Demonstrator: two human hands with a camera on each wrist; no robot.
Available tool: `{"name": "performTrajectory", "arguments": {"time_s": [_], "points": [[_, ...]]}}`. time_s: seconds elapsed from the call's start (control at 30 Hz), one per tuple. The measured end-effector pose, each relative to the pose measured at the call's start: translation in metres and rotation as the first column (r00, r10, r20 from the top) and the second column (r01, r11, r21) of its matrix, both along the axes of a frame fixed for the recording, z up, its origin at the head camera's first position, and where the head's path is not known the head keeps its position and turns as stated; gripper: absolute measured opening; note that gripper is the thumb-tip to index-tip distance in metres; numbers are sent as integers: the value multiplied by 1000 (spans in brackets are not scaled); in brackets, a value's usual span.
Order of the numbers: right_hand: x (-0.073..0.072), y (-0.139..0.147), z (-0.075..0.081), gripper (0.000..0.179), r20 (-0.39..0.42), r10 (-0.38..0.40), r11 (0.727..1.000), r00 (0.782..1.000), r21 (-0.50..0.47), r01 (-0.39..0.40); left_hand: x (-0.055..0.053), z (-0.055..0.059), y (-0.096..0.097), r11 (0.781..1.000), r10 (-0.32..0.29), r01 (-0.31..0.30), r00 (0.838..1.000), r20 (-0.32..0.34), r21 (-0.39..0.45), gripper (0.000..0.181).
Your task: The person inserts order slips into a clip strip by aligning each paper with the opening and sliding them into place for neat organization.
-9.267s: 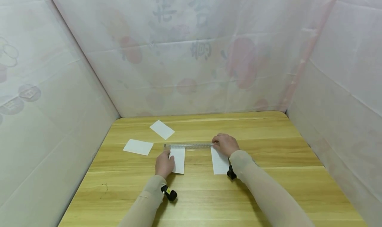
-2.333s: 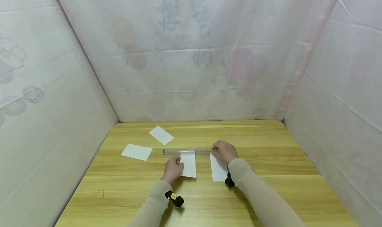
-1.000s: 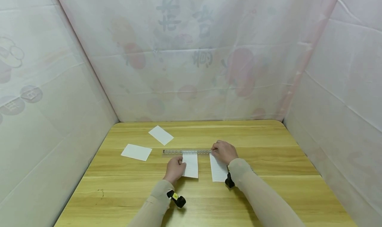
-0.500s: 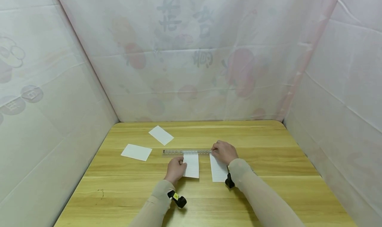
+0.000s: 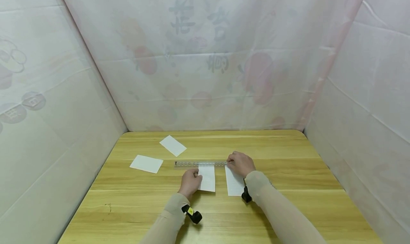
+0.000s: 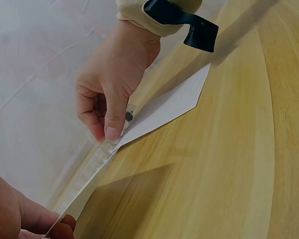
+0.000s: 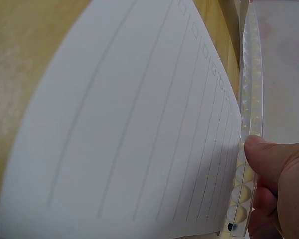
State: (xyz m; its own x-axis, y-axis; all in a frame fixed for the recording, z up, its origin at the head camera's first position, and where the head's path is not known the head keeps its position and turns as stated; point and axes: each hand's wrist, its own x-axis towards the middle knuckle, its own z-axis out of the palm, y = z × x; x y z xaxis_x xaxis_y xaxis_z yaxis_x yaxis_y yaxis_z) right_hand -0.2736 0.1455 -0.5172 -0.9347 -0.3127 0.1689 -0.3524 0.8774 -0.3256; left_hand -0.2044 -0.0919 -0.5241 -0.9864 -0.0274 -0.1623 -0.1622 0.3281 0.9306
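Note:
A clear plastic ticket rail (image 5: 185,164) with a row of round, marble-like pieces inside lies across the middle of the table. My right hand (image 5: 241,164) pinches its right end between thumb and fingers, the thumb pressed on the rail. From that end hangs one white lined note sheet (image 5: 234,181), whose small checkboxes show in the right wrist view. Another note sheet (image 5: 207,178) has its top edge at the rail, left of the first with a gap between them. My left hand (image 5: 189,182) pinches its left edge.
Two loose white sheets lie on the wooden table (image 5: 272,215): one sheet (image 5: 146,164) at the left, the other sheet (image 5: 173,145) farther back. Printed fabric walls (image 5: 205,76) stand at the back and both sides. Each wrist wears a black camera (image 5: 192,214).
My left hand has slid its note sheet rightward along the rail, from near the left end toward the other sheet, slowly over the last second. My right hand stays at the rail's end.

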Motion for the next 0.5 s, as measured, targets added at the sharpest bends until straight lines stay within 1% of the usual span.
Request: {"name": "performTrajectory", "arguments": {"time_s": [0.33,0.5], "points": [[0,-1,2,8,12,-6,1000,1000,-2,6,1,1,2,1000,-12,12,1000,-4,-17,42],[0,0,2,9,7,1,1000,1000,1,-1,0,0,3,1000,-15,15,1000,-1,-8,42]]}}
